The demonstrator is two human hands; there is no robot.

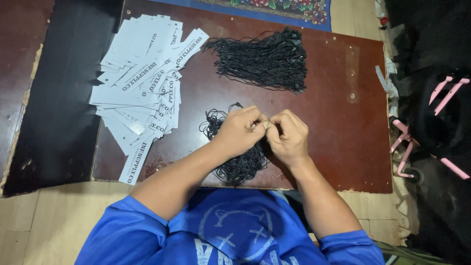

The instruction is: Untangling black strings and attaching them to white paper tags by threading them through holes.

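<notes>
Both hands, the left hand and the right hand, are clenched knuckle to knuckle, pinching something too small to tell, above a tangled heap of black strings on the brown surface. Beyond that heap lies a straight string bundle, its long axis left-right. Left of the heap, white paper tags fan out.

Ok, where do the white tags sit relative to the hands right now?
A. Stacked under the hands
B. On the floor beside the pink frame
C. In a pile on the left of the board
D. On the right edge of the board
C: the white tags lie fanned in a pile at the board's left, apart from the left hand and right hand, which meet over a black string tangle.
</notes>
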